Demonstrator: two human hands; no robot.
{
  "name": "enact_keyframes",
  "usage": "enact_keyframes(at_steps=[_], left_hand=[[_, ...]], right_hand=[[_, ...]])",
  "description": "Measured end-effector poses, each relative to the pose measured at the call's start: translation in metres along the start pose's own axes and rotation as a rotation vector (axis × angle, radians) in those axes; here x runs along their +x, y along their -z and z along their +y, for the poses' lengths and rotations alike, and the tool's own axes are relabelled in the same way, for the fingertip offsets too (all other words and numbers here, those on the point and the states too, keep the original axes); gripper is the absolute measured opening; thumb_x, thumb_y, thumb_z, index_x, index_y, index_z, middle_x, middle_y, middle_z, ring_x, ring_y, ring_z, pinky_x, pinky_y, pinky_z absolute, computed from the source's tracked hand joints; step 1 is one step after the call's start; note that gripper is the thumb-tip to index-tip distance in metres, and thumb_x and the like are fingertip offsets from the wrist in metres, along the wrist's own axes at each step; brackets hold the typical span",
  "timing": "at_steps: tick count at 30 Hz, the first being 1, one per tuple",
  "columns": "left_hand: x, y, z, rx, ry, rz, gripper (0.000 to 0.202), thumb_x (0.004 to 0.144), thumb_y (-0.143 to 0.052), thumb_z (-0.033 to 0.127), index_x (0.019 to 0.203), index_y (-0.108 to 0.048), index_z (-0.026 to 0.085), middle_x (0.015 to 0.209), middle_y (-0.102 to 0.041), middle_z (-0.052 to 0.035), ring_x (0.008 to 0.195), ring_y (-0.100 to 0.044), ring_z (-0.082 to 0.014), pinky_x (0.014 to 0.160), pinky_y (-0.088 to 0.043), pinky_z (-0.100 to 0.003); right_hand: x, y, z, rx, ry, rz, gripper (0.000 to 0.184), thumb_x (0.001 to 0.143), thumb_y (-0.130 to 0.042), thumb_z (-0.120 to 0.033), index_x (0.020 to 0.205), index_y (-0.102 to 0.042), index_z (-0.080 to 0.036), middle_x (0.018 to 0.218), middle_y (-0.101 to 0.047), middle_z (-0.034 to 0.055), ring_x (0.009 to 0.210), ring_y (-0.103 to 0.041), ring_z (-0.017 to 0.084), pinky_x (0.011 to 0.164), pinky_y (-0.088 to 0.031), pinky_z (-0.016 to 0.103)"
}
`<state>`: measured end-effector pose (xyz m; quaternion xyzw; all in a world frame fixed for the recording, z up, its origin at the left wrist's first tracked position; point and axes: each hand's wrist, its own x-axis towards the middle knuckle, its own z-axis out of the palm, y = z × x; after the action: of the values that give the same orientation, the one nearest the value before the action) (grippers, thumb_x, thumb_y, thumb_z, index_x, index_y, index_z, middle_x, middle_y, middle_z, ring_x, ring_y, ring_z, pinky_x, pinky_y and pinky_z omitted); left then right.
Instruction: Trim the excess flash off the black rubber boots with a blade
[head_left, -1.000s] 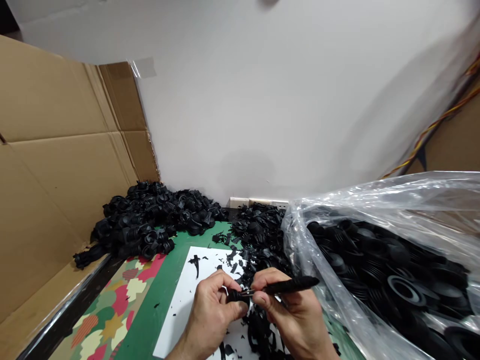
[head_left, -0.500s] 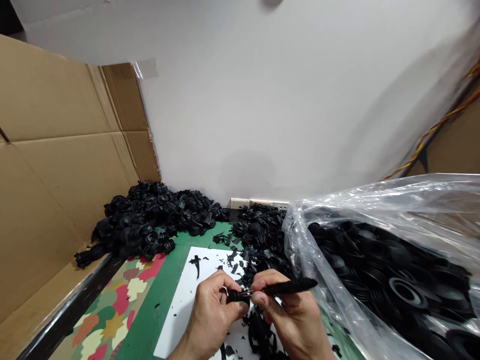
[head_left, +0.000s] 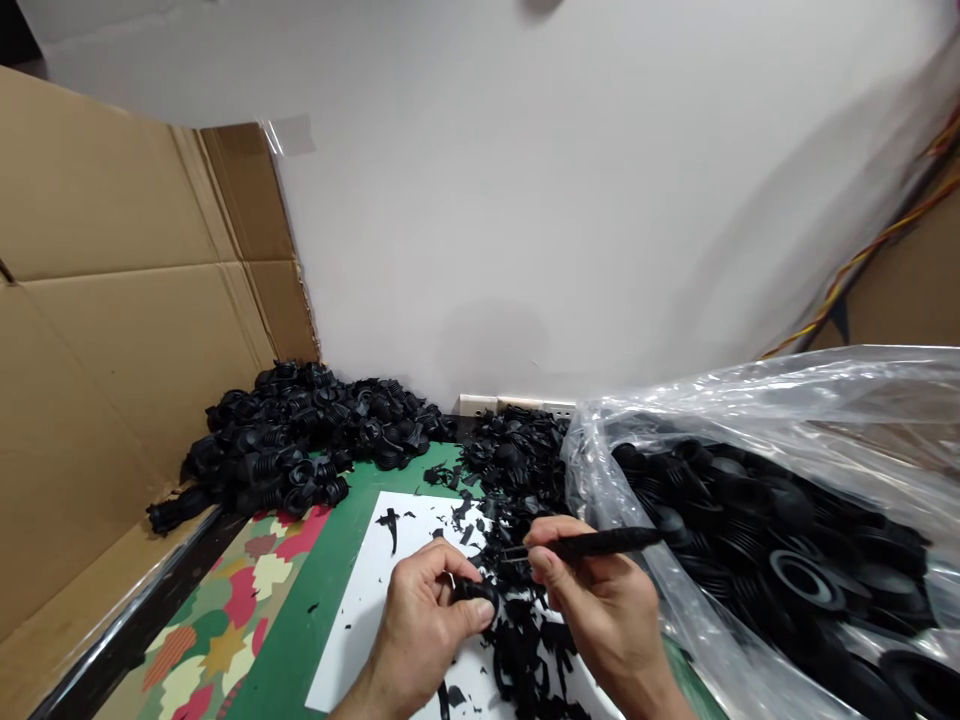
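Black, rounded and rubber-like, a small piece (head_left: 478, 590) is clamped in the fingers of the left hand (head_left: 420, 612), over a smooth white sheet (head_left: 356, 600). The fingers of the right hand (head_left: 604, 600) grip a slim, dark-handled tool (head_left: 607, 541), its thin metal tip (head_left: 514, 553) apart from the piece. Jagged scraps (head_left: 517, 465) litter the sheet and green desk (head_left: 289, 640); ribbed parts (head_left: 300, 440) heap beside creased cardboard (head_left: 135, 220); wider rings (head_left: 806, 580) fill a crinkled clear plastic bag (head_left: 592, 440).
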<state>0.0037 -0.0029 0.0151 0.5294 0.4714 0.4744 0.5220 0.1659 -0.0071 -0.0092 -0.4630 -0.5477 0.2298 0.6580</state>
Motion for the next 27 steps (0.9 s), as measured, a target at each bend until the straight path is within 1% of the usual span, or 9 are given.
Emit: enact_keyframes(at_steps=[2,3,5,7,11,16,20,24,27], left_hand=[[0.001,0.000,-0.005,-0.041,0.007,0.007,0.011,0.050,-0.070,0.009,0.058,-0.065,0.015,0.055,-0.047,0.0057,0.048,-0.036,-0.0073,0.046,-0.029,-0.021],[0.002,0.000,-0.007,-0.065,0.013,0.007,0.011,0.050,-0.070,0.010,0.058,-0.065,0.015,0.054,-0.046,0.0062,0.046,-0.036,-0.0067,0.045,-0.029,-0.021],[0.002,0.000,-0.010,-0.106,0.034,-0.007,0.011,0.050,-0.071,0.011,0.058,-0.064,0.015,0.053,-0.046,0.0067,0.044,-0.036,-0.0058,0.043,-0.029,-0.020],[0.003,0.001,-0.010,-0.122,0.061,-0.028,0.012,0.050,-0.072,0.011,0.058,-0.064,0.015,0.054,-0.048,0.0062,0.044,-0.038,-0.0058,0.043,-0.029,-0.020],[0.003,0.001,-0.004,-0.123,0.081,-0.047,0.013,0.050,-0.072,0.009,0.059,-0.065,0.013,0.057,-0.051,0.0047,0.049,-0.044,-0.0076,0.045,-0.033,-0.019],[0.002,0.001,-0.005,-0.130,0.065,-0.042,0.012,0.051,-0.073,0.008,0.059,-0.065,0.013,0.056,-0.050,0.0057,0.046,-0.040,-0.0055,0.042,-0.029,-0.018],[0.002,0.001,-0.008,-0.133,0.081,-0.058,0.013,0.052,-0.073,0.008,0.058,-0.064,0.014,0.055,-0.049,0.0062,0.046,-0.039,-0.0053,0.042,-0.028,-0.018],[0.002,0.002,-0.006,-0.124,0.085,-0.055,0.014,0.051,-0.074,0.008,0.059,-0.063,0.013,0.057,-0.049,0.0057,0.046,-0.039,-0.0055,0.043,-0.027,-0.018],[0.003,0.003,-0.005,-0.105,0.076,-0.053,0.014,0.052,-0.074,0.008,0.060,-0.064,0.013,0.058,-0.049,0.0055,0.047,-0.038,-0.0057,0.043,-0.027,-0.019]], right_hand=[[-0.004,-0.002,-0.001,0.116,-0.137,-0.027,0.014,0.077,-0.065,-0.035,0.080,-0.064,-0.021,0.072,-0.064,0.0024,0.048,-0.054,0.013,0.037,-0.041,0.022],[-0.006,-0.003,-0.001,0.153,-0.163,-0.045,0.016,0.076,-0.066,-0.035,0.080,-0.064,-0.020,0.072,-0.064,0.0026,0.046,-0.053,0.012,0.036,-0.039,0.022],[-0.008,-0.005,-0.003,0.181,-0.157,-0.091,0.015,0.076,-0.067,-0.034,0.079,-0.065,-0.020,0.074,-0.064,0.0031,0.046,-0.053,0.012,0.036,-0.039,0.022],[-0.010,-0.006,-0.003,0.180,-0.111,-0.132,0.012,0.076,-0.067,-0.032,0.078,-0.066,-0.020,0.075,-0.065,0.0037,0.049,-0.055,0.013,0.035,-0.039,0.020],[-0.013,-0.010,-0.005,0.173,-0.089,-0.115,0.011,0.076,-0.067,-0.030,0.077,-0.066,-0.020,0.073,-0.064,0.0041,0.054,-0.058,0.015,0.033,-0.037,0.018],[-0.013,-0.011,-0.006,0.165,-0.059,-0.151,0.007,0.076,-0.067,-0.027,0.078,-0.066,-0.020,0.072,-0.064,0.0026,0.039,-0.048,0.008,0.032,-0.040,0.019],[-0.013,-0.011,-0.005,0.165,-0.096,-0.168,0.009,0.077,-0.066,-0.028,0.079,-0.066,-0.019,0.073,-0.065,0.0030,0.038,-0.049,0.009,0.034,-0.042,0.020],[-0.012,-0.011,-0.005,0.170,-0.143,-0.171,0.014,0.077,-0.066,-0.032,0.076,-0.065,-0.018,0.067,-0.064,0.0018,0.038,-0.050,0.009,0.035,-0.042,0.021],[-0.014,-0.013,-0.005,0.156,-0.145,-0.165,0.015,0.077,-0.066,-0.033,0.076,-0.065,-0.018,0.067,-0.064,0.0017,0.038,-0.049,0.009,0.033,-0.041,0.020]])
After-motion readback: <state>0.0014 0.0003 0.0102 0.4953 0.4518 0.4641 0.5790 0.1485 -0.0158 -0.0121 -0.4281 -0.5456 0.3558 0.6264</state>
